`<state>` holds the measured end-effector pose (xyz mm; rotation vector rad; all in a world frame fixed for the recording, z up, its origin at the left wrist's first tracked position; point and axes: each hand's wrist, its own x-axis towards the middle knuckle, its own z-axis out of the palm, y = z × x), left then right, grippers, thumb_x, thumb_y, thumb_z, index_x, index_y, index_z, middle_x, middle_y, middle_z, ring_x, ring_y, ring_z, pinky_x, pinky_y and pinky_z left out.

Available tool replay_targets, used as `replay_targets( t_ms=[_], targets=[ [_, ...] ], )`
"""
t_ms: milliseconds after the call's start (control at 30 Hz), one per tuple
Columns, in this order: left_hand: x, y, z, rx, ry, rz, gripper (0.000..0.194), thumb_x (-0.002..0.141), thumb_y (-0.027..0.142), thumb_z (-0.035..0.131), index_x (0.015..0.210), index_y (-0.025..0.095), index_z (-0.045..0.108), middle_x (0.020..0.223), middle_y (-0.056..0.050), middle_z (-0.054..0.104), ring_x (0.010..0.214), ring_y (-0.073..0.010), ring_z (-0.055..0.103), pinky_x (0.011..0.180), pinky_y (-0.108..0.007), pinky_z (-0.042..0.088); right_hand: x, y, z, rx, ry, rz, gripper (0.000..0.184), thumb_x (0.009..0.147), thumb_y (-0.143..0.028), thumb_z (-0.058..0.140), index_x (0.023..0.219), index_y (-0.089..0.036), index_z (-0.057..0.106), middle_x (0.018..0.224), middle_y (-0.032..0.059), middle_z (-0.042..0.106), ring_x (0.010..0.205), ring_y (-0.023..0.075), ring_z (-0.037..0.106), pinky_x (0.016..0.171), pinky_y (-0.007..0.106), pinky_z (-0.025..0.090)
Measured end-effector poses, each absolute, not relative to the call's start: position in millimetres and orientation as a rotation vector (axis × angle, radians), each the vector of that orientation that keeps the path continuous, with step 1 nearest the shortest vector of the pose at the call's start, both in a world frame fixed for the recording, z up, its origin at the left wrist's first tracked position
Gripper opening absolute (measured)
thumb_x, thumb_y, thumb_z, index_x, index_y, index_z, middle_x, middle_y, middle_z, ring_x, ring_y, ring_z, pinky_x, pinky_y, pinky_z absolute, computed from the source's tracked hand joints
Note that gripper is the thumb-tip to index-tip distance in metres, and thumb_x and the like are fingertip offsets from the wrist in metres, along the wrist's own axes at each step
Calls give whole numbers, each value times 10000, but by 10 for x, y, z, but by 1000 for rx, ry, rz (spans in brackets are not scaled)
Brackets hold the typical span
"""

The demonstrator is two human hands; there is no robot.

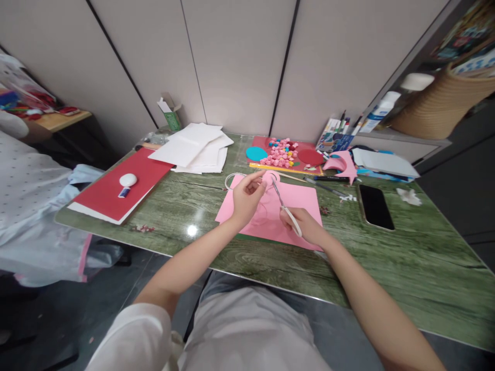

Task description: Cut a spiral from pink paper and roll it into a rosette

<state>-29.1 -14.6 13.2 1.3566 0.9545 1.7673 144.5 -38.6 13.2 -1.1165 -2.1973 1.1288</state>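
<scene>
My left hand (245, 198) pinches a small round pink paper piece (269, 178) above a pink paper sheet (299, 203) on the green table (406, 257). My right hand (303, 226) grips white-handled scissors (284, 206), whose blades point up and left and touch the pink piece. A curled strip of pink paper hangs down below my left hand, over the sheet.
White sheets (197, 147) and a red board (112, 193) with a glue stick (127, 183) lie at the left. Behind are a red mat with small pink paper balls (280, 153), a blue disc (256, 153), pens (328, 179) and a pink shape (344, 166). A black phone (375, 206) lies right.
</scene>
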Motion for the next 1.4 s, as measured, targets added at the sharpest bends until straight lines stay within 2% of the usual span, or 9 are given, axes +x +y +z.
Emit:
replay_targets(
  t_ms=[467,733,1400],
  targets=[
    [-332,-122,151,1316,996,1800,210,726,278,587,912,192,635,760,-22,579,642,-78,508,551,-200,427,1442,-387,133,-1151,-2208,1131,381,839,-438,339,571,-172,390,544,-23,433,541,106,368,535,235,287],
    [-299,-131,129,1302,947,1730,298,704,290,612,990,210,613,766,-18,572,613,-63,478,550,-193,416,1439,-387,138,-1148,-2173,1137,366,842,-398,348,558,-172,389,538,-25,441,534,103,373,545,237,296],
    [-343,-139,151,1471,984,1690,256,750,246,551,992,223,632,732,-13,540,586,-67,431,521,-204,352,1461,-385,148,-1130,-2193,1134,369,850,-405,343,572,-170,398,554,-23,444,547,105,379,549,239,298]
  ],
)
